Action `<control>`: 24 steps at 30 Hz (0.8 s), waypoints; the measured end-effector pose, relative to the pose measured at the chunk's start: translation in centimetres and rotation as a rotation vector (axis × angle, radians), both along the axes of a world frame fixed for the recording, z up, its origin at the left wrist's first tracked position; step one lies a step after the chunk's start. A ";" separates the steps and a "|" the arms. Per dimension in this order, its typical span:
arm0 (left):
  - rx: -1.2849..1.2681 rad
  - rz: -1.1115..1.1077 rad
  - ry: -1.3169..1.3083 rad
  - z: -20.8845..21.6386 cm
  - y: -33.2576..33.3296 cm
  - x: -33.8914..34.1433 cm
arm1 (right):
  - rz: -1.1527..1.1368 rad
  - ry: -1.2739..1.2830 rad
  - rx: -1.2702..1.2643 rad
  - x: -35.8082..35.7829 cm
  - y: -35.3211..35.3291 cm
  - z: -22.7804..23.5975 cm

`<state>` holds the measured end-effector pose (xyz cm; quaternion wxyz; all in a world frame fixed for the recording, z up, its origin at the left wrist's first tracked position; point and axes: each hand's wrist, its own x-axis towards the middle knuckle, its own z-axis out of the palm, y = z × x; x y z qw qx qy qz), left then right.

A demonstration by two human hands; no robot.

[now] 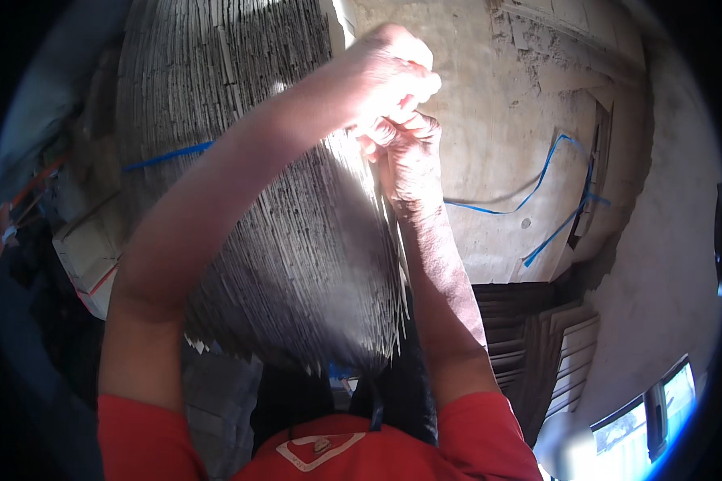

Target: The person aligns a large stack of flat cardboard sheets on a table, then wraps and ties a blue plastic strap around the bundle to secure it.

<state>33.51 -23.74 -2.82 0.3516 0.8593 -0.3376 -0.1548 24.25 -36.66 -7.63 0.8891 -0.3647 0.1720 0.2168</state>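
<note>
A large stack of flat cardboard sheets [297, 232], edges facing up, fills the middle. My left arm crosses over it, and my left hand [395, 74] is closed in a fist above its far right edge. Just below it, touching or nearly so, my right hand [411, 156] is closed too, fingers bent toward the left hand. Bright light washes out the fingers, so what they pinch is hidden. A blue strap [168, 156] lies across the stack at left and passes under my left forearm. Another length of blue strap [497, 211] runs rightward from beside my right wrist.
A pale wooden board [489, 120] lies right of the stack, with the strap's loose end looped on it. Folded cardboard pieces [553, 345] stand below the board. A carton [88, 248] is at far left. A wall [666, 240] bounds the right side.
</note>
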 end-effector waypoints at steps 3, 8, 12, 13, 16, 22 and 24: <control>-0.108 0.308 0.452 2.3 0.4 -0.6 | -0.052 0.023 0.117 0.6 -0.9 -0.9; 0.180 0.038 0.067 2.2 4.2 -2.7 | 0.066 -0.097 0.190 0.7 -1.5 -2.8; -0.011 0.211 -0.127 1.3 3.6 -4.9 | 0.084 -0.075 0.211 1.0 -1.2 -2.5; -0.044 0.203 -0.182 1.1 3.6 -5.1 | 0.088 -0.050 0.223 1.1 -1.3 -2.3; -0.045 0.079 -0.242 1.5 4.6 -4.4 | 0.118 -0.155 0.196 1.3 -1.4 -2.5; -0.070 0.295 0.023 3.3 4.4 -6.0 | 0.116 0.005 0.243 1.8 -1.3 -2.0; -0.207 0.320 0.322 3.5 4.0 -6.4 | 0.189 -0.117 0.193 2.1 -1.9 -2.3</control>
